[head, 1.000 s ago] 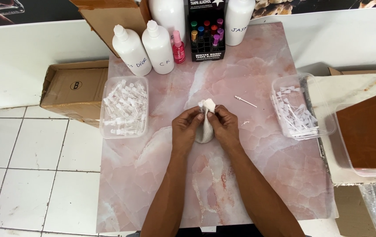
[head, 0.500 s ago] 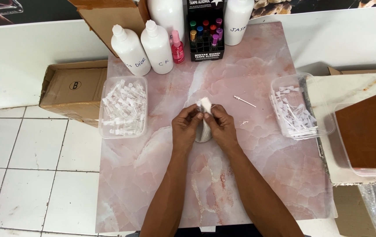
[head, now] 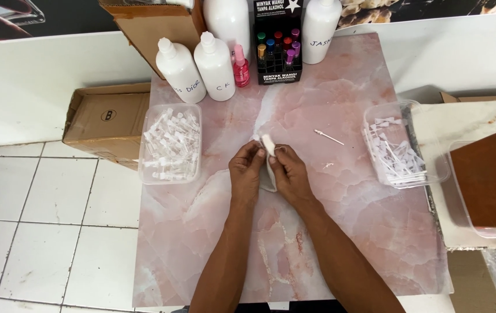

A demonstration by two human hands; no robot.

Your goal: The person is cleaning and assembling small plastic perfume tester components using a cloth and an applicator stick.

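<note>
White cloth (head: 267,165) sits pinched between both hands at the middle of the pink marble table (head: 346,232), its long axis running near to far, with the top end poking up just past the fingertips and the lower end hanging between the palms. The left hand (head: 247,174) is curled closed on the cloth's left edge; the right hand (head: 287,174) is curled closed on its right edge, thumb and forefinger meeting near the top. Something small may be wrapped inside the cloth, but it is hidden. Both hands are equally close to the cloth, one to each side, touching it.

A thin white stick (head: 329,137) lies alone on the table, far and to the right of the right hand, which is the nearer hand to it. Further right stands a clear tray of white stick parts (head: 401,153). To the left, well apart from the left hand, is a clear tray of small vials (head: 170,145). White bottles (head: 199,69) and a black box of coloured bottles (head: 277,43) line the far edge.
</note>
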